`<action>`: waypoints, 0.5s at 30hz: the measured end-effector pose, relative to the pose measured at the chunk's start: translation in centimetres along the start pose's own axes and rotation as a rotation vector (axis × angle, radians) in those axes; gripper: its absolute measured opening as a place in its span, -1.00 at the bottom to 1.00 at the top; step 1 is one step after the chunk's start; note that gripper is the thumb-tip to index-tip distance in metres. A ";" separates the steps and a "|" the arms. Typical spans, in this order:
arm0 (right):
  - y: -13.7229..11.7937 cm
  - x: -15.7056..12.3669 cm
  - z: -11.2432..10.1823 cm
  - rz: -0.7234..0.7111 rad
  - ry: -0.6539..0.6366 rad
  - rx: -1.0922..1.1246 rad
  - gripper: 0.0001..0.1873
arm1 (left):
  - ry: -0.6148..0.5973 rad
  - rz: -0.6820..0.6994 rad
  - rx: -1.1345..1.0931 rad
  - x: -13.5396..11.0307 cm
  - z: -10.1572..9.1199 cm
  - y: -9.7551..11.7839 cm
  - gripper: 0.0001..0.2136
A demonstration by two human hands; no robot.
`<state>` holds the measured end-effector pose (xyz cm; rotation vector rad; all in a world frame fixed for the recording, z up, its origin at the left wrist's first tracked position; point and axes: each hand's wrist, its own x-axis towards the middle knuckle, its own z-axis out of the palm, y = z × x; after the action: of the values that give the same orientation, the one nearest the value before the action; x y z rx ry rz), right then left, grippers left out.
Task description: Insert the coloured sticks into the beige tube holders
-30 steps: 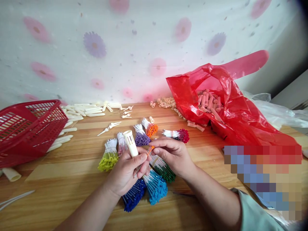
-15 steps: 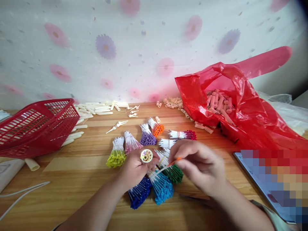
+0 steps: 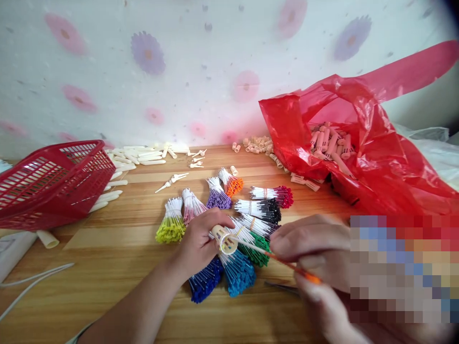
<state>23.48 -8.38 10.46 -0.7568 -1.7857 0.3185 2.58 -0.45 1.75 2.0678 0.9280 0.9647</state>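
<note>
Since half a second ago, the right hand point(image 3: 322, 258) has moved down and to the right, closer to the head camera, drawing the orange-ended refill point(image 3: 283, 260) out to a longer slant, while the left hand point(image 3: 199, 239) has turned the slotted cream barrel point(image 3: 223, 238) so that its open mouth tips toward the lower right. In this head view the left hand's fingers close around that barrel above the fanned refill bundles; the right hand, blurred, pinches the refill near its orange end. The refill's pale end meets the barrel's mouth, though whether it has entered cannot be told. Light-blue refills point(image 3: 238, 274) and green refills point(image 3: 260, 248) lie just below and beside the barrel on the wooden tabletop point(image 3: 118, 277); a red plastic bag point(image 3: 380, 143) sits beyond to the right.
</note>
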 end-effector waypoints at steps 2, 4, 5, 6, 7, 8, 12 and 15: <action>0.1 0.3 0.2 0.005 -0.039 -0.033 -0.77 | -0.012 -0.021 -0.010 0.0 0.0 0.1 -0.96; 0.3 0.4 0.4 0.013 -0.080 -0.067 -0.84 | -0.005 -0.045 -0.021 0.1 0.0 0.2 -0.97; 0.4 0.4 0.4 0.018 -0.088 -0.083 -0.86 | 0.004 -0.056 -0.026 0.1 0.0 0.3 -0.97; 0.5 0.3 0.3 0.022 -0.094 -0.098 -0.88 | 0.013 -0.066 -0.030 0.1 0.0 0.3 -0.96; 0.5 0.2 0.3 0.020 -0.097 -0.108 -0.89 | 0.015 -0.076 -0.034 0.1 0.0 0.4 -0.96; 0.6 0.1 0.2 0.011 -0.099 -0.115 -0.90 | 0.014 -0.086 -0.039 0.1 0.0 0.4 -0.96; 0.5 0.2 0.1 -0.020 -0.103 -0.131 -0.92 | -0.010 -0.108 -0.041 0.1 0.0 0.3 -0.95; 0.3 0.4 0.1 -0.005 -0.096 -0.137 -0.91 | -0.013 -0.072 -0.025 0.1 -0.1 0.1 -0.96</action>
<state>23.37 -7.85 10.58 -0.8462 -1.9141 0.2339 2.54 -0.40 1.93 2.0037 0.9721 0.9191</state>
